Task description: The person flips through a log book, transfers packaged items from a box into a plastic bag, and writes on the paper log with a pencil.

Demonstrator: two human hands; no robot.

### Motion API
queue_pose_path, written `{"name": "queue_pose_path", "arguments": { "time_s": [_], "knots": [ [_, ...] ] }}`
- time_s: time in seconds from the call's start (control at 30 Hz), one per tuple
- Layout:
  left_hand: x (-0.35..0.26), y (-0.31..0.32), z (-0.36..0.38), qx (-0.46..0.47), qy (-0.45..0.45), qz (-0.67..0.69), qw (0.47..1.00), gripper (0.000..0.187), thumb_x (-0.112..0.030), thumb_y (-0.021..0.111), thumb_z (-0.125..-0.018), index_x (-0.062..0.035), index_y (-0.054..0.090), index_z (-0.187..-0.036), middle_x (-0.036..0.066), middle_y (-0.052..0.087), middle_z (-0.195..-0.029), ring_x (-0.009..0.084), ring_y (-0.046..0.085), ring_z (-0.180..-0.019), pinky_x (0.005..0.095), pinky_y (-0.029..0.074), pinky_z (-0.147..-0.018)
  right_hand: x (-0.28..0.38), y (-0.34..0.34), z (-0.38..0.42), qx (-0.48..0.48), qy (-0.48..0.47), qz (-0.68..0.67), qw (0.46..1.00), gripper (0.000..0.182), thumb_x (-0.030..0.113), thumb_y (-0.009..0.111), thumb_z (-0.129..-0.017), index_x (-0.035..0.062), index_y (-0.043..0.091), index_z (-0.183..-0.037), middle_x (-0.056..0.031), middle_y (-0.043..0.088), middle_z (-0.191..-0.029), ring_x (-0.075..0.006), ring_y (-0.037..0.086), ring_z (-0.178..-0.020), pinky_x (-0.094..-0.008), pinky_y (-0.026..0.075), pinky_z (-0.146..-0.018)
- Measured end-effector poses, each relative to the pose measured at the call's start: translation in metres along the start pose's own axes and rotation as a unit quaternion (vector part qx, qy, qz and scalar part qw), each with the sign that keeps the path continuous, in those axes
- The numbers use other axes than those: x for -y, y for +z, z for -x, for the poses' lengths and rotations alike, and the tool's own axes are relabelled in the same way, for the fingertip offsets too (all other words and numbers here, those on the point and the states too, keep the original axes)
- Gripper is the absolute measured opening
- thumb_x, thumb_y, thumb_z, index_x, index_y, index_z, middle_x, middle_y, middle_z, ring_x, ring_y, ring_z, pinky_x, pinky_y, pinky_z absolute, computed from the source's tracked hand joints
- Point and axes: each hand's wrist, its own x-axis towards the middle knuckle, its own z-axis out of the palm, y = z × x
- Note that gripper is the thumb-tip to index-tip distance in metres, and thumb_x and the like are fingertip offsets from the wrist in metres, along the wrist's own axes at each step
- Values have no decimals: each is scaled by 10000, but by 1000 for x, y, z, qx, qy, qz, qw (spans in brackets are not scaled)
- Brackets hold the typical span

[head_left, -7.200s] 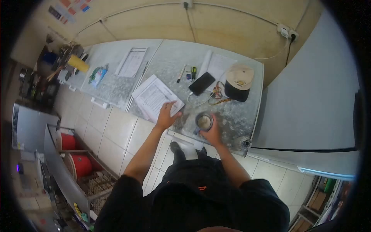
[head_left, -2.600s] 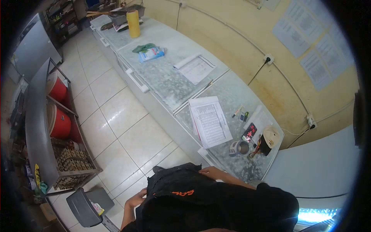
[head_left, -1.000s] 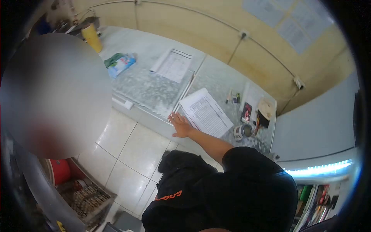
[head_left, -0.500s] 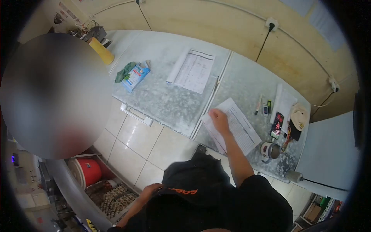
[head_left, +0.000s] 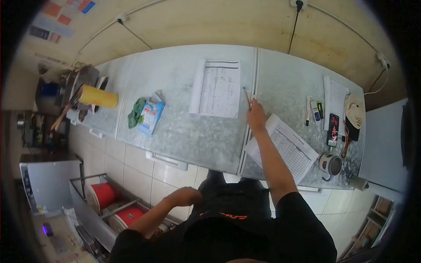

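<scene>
My right hand (head_left: 256, 116) reaches over the table seam, its fingertips closed on the lower end of a thin pen (head_left: 245, 94). Just left of the pen lies a pad of printed sheets (head_left: 219, 90) with handwriting on it. Under my right forearm, a loose printed form (head_left: 289, 151) lies on the right tabletop, partly covered by the arm. My left hand (head_left: 186, 196) is held in front of the black apron (head_left: 234, 197), off the table. Its fingers are curled in, and nothing shows sticking out of them.
On the right are markers (head_left: 308, 111), a phone (head_left: 333, 130), a mug (head_left: 330, 165) and a cap (head_left: 354, 111). On the left stand a blue packet (head_left: 151, 117), a green cloth (head_left: 137, 113) and a yellow roll (head_left: 98, 96). Red-lidded buckets (head_left: 103, 195) sit low at left.
My right hand has moved from the loose form to the pen, which has turned. My left hand has lifted slightly. The view has swung left, and the blurred shape at left is gone.
</scene>
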Motion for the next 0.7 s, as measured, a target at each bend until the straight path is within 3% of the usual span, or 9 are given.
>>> {"name": "queue_pose_path", "arguments": {
  "time_s": [0.1,0.2,0.27,0.33,0.43,0.53,0.57,0.63,0.7],
  "knots": [
    [25,-67,-38,-19,103,57,993,336,-161,671,-941,-134,677,-1276,106,724,-1138,278,705,-1000,428,549,-868,-3,4,-10,-2,30,-22,999,282,68,698,-832,24,613,-1097,-176,683,-944,-349,676,-856,-426,533,-796],
    [32,-126,-99,143,132,125,973,521,-192,732,-927,-137,575,-1421,96,653,-1282,234,677,-1038,375,541,-922,6,-6,-17,32,95,-154,983,225,61,673,-877,12,597,-1083,-135,697,-882,-268,696,-780,-368,555,-746],
    [56,-114,-155,183,266,181,929,614,-256,753,-924,-144,519,-1480,101,605,-1362,246,646,-1104,374,527,-965,11,-4,-19,40,134,-243,960,166,67,653,-920,-2,589,-1057,-110,698,-828,-217,705,-757,-333,568,-728],
    [54,-114,-210,363,257,206,872,712,-321,767,-914,-145,453,-1529,105,565,-1417,256,618,-1157,385,520,-988,7,4,-21,22,125,-424,897,162,80,651,-965,-7,621,-1098,-66,681,-852,-119,671,-781,-261,541,-735],
    [29,-127,-265,507,243,196,804,779,-413,759,-915,-145,405,-1555,96,593,-1365,241,639,-1063,375,546,-888,1,17,-28,-34,119,-439,890,163,33,584,-992,28,642,-1144,-50,684,-898,-152,628,-761,-278,513,-745],
    [11,-142,-295,576,209,203,764,765,-461,743,-921,-141,428,-1541,104,633,-1237,222,635,-981,328,529,-804,21,9,-50,-112,69,-186,974,137,67,704,-954,16,675,-1078,-97,668,-918,-184,647,-832,-307,523,-800],
    [11,-139,-301,579,217,207,758,765,-461,743,-921,-141,428,-1541,104,633,-1237,222,635,-981,328,529,-804,12,10,-58,-108,72,-177,975,137,67,704,-954,16,675,-1078,-97,668,-918,-184,647,-832,-307,523,-800],
    [20,-123,-303,543,299,116,776,757,-492,732,-923,-124,449,-1521,116,643,-1126,228,618,-964,323,501,-816,-3,16,-71,-89,-82,-31,992,165,93,755,-908,21,681,-1037,-136,652,-975,-249,633,-863,-336,510,-799],
    [26,-107,-308,533,324,119,773,759,-515,734,-915,-102,472,-1496,155,652,-1107,248,620,-1015,348,491,-875,-3,20,-70,-80,-86,-11,993,184,101,774,-885,29,691,-1032,-143,642,-988,-265,629,-876,-342,507,-793]
  ]
}}
